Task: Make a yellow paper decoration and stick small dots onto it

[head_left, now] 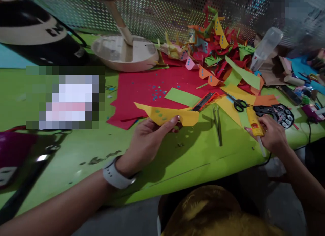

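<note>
My left hand (152,139) pinches a strip of yellow paper (162,115) between thumb and fingers, held above the green table. The strip has angled, cut edges and a few blue-green dots on its left part. My right hand (273,134) is closed around a yellow hot glue gun (254,122), with a pale glue stick jutting from its near end. Tweezers (217,127) lie on the table between my hands. Black-handled scissors (239,104) rest on yellow paper just beyond the glue gun. An orange utility knife (207,101) lies behind the held strip.
Red paper sheets (139,90) with scattered blue bits and a green paper piece (182,97) cover the middle. Behind lies a heap of coloured paper cutouts (210,51). A round dish (124,56), a clear plastic bottle (266,48) and a perforated screen (157,16) stand at the back.
</note>
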Tool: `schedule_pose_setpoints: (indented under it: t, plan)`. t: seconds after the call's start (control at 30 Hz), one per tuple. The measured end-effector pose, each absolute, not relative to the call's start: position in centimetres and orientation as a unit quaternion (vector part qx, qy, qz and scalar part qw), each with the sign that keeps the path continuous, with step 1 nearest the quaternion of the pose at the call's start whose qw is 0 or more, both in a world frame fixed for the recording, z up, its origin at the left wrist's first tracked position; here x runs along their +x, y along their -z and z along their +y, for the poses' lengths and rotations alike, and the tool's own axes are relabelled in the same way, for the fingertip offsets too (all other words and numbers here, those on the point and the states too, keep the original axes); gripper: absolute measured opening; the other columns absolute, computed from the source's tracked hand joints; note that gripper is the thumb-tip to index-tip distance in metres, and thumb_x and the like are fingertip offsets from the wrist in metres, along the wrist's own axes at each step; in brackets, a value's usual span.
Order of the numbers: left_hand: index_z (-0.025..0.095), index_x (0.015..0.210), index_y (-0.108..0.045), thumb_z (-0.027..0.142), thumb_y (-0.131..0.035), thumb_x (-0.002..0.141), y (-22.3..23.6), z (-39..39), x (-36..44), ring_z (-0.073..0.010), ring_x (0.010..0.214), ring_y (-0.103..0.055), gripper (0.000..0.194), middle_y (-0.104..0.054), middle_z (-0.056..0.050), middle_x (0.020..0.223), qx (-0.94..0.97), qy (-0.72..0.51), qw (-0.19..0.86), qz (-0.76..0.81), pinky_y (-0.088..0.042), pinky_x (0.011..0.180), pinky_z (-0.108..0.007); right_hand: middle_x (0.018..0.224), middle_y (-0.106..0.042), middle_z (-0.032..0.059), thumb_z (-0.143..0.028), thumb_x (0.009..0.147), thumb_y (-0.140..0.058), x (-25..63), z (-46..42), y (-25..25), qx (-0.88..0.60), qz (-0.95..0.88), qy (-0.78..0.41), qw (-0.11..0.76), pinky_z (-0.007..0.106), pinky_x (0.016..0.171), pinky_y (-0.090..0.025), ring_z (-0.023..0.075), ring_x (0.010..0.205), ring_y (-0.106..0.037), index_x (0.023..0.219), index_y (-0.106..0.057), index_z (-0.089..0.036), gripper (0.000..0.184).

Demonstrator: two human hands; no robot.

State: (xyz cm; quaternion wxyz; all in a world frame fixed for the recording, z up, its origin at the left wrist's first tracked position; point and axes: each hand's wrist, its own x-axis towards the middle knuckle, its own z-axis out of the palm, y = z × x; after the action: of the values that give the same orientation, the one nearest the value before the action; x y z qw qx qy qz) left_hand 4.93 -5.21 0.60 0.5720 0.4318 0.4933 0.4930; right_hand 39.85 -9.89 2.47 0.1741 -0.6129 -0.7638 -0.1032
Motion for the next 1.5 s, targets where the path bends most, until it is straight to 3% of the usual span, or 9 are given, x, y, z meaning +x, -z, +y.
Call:
schedule_pose_setpoints:
  t: [0.2,0.37,0.57,0.67,0.77,0.97,1.23,1.37,1.5]
  plan:
    - [0.026,0.077,-0.074,0.04,-0.085,0.066,-1.0,-5.2,5.3,-0.015,0.071,-0.065,0.02,-0.076,0.002,0.083,0.406,-0.503,0.577,0.499,-0.053,0.06,-0.026,0.1,-0.068,0.0151,-0.044,0.074,-0.074,45.0,-10.8,-2.8,-0.766,-0.637,0.067,0.061,0.034,0.066,-0.044,0.025,0.083,-0.064,0.102,-0.063,-0.018,0.039]
    - [0.024,0.077,-0.075,0.042,-0.087,0.062,-0.8,-5.0,5.4,-0.0148,0.068,-0.065,0.026,-0.075,0.001,0.082,0.397,-0.514,0.581,0.491,-0.052,0.058,-0.025,0.11,-0.068,0.0175,-0.043,0.074,-0.075,47.1,-10.4,-5.1,-0.751,-0.659,0.038,0.02,0.038,0.075,-0.051,0.0297,0.093,-0.067,0.117,-0.065,-0.015,0.053]
    - [0.021,0.074,-0.074,0.045,-0.088,0.06,-0.2,-4.8,5.5,-0.0126,0.065,-0.063,0.031,-0.074,0.0,0.075,0.405,-0.523,0.594,0.457,-0.05,0.059,-0.022,0.107,-0.072,0.0119,-0.027,0.096,-0.047,41.1,-9.0,-5.9,-0.508,-0.848,0.13,0.075,0.039,0.082,-0.055,0.0266,0.099,-0.068,0.119,-0.065,-0.019,0.031]
    - [0.019,0.077,-0.073,0.043,-0.086,0.063,-0.1,-4.8,5.6,-0.0112,0.064,-0.063,0.031,-0.074,-0.001,0.077,0.407,-0.523,0.604,0.444,-0.051,0.059,-0.022,0.129,-0.065,0.0106,-0.007,0.093,-0.042,35.5,-7.9,-4.8,-0.354,-0.924,0.144,0.022,0.039,0.082,-0.055,0.0246,0.105,-0.067,0.135,-0.055,-0.023,0.047]
    - [0.019,0.077,-0.073,0.042,-0.085,0.066,-0.2,-4.9,5.6,-0.0084,0.062,-0.061,0.028,-0.073,0.001,0.075,0.413,-0.518,0.611,0.434,-0.049,0.057,-0.019,0.13,-0.066,0.0099,-0.003,0.09,-0.047,32.4,-6.8,-3.4,-0.212,-0.962,0.172,-0.002,0.039,0.086,-0.054,0.0237,0.11,-0.066,0.127,-0.061,-0.018,0.042]
    - [0.018,0.079,-0.072,0.043,-0.081,0.068,-0.2,-5.0,5.5,-0.0114,0.065,-0.063,0.029,-0.075,-0.002,0.08,0.428,-0.496,0.622,0.429,-0.05,0.057,-0.022,0.109,-0.075,0.0115,-0.002,0.092,-0.044,33.1,-5.4,-2.7,-0.141,-0.964,0.211,0.077,0.039,0.084,-0.056,0.0229,0.101,-0.07,0.108,-0.068,-0.012,0.029]
    - [0.017,0.078,-0.07,0.043,-0.079,0.071,-0.2,-5.0,5.4,-0.0112,0.064,-0.06,0.028,-0.073,-0.002,0.077,0.439,-0.495,0.613,0.433,-0.047,0.058,-0.022,0.095,-0.074,0.003,-0.024,0.089,-0.062,30.8,-5.6,-5.5,-0.491,-0.79,-0.089,0.358,0.033,0.076,-0.059,0.0187,0.084,-0.071,0.099,-0.065,-0.024,0.01]
    - [0.018,0.078,-0.07,0.04,-0.078,0.072,-0.4,-5.1,5.5,-0.0112,0.063,-0.06,0.025,-0.073,-0.002,0.076,0.443,-0.491,0.61,0.437,-0.047,0.058,-0.023,0.091,-0.072,0.003,-0.03,0.089,-0.063,30.5,-5.0,-4.8,-0.507,-0.761,-0.133,0.382,0.034,0.076,-0.058,0.0191,0.083,-0.07,0.091,-0.066,-0.025,0.006]
    - [0.018,0.08,-0.07,0.043,-0.079,0.07,-0.3,-5.1,5.5,-0.0126,0.067,-0.062,0.028,-0.074,-0.003,0.081,0.44,-0.491,0.611,0.439,-0.047,0.058,-0.023,0.087,-0.071,0.006,-0.04,0.09,-0.06,30.8,-4.3,-4.3,-0.514,-0.789,-0.086,0.325,0.038,0.075,-0.055,0.0221,0.083,-0.068,0.081,-0.066,-0.023,0.02]
